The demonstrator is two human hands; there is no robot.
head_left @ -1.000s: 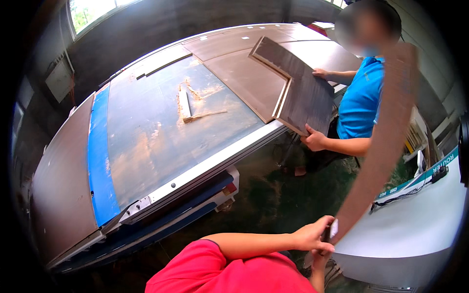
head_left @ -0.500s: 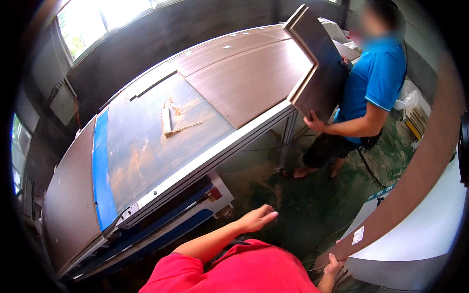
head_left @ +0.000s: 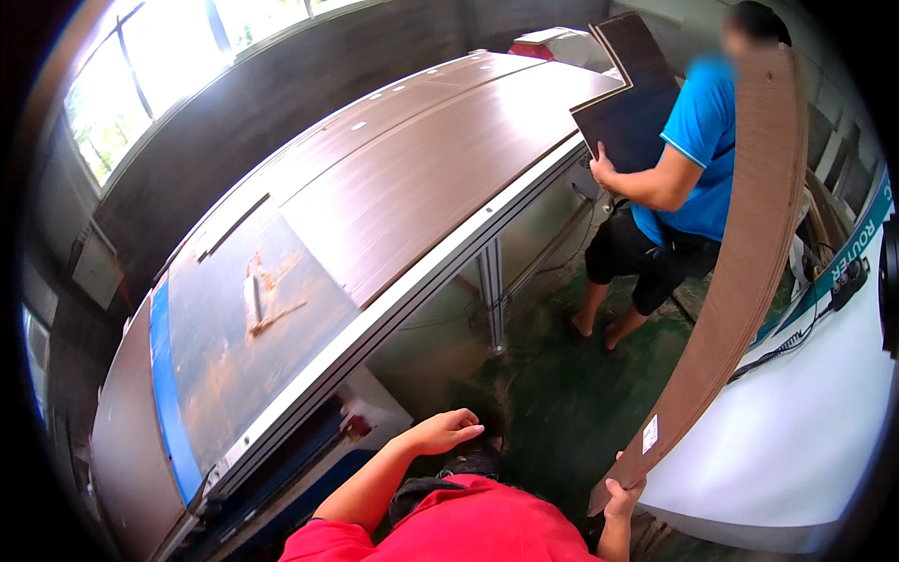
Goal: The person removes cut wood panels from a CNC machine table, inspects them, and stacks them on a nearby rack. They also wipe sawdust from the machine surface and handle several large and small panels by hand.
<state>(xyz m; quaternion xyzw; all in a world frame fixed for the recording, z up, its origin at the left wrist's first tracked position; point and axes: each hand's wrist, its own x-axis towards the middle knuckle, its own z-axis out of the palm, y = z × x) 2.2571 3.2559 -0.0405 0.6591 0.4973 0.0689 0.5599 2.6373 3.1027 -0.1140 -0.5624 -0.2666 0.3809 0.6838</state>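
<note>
As the brown board (head_left: 758, 234) slants upward on the right side, I judge it stiff, rather heavy, best held by both edges. Its white label (head_left: 650, 434) is too small to read. The right hand (head_left: 623, 498) grips the lower end; the left hand (head_left: 446, 433), half open, is empty. A white casing (head_left: 796, 421) behind carries lettering.

Daylight pours through the overexposed window (head_left: 173, 61) at upper left, its panes bleached white. Pale glare streaks the brown sheet panel (head_left: 449, 169) at centre, while the green floor (head_left: 552, 403) below sits dim. Fisheye distortion bows the long brown board (head_left: 746, 272) at right; black vignetting swallows the corners. A blurred patch covers the co-worker's face (head_left: 744, 47).
</note>
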